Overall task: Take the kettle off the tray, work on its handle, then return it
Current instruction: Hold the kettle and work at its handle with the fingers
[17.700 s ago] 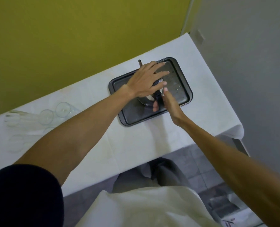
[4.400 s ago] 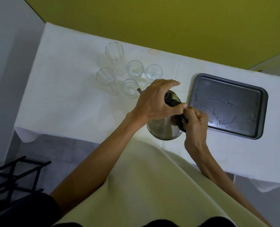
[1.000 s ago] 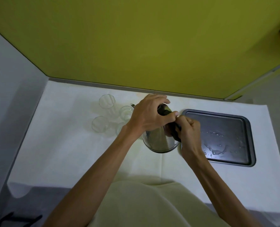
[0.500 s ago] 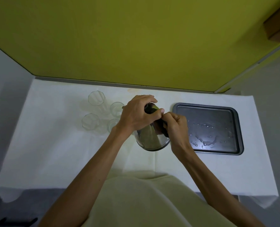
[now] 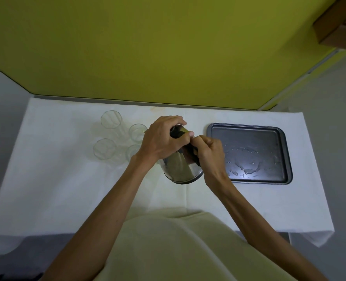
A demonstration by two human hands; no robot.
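Both hands clamped on kettle (image 5: 181,169): left hand (image 5: 164,141) over lid, right hand (image 5: 208,154) closed round dark handle (image 5: 191,156). Little changed over the last second beyond slight regripping; handle work judged unfinished. Standing on tabletop (image 5: 66,189), just left of wet, empty tray (image 5: 281,155). Glasses (image 5: 110,120) close on left; clear path rightward.

both hands (image 5: 164,139) on kettle (image 5: 180,169), tray (image 5: 285,159) beside

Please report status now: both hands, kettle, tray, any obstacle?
Left hand on kettle top, right hand gripping its black handle. Kettle on tablecloth, off tray. Tray holds only water drops. Glasses left, not in the way.
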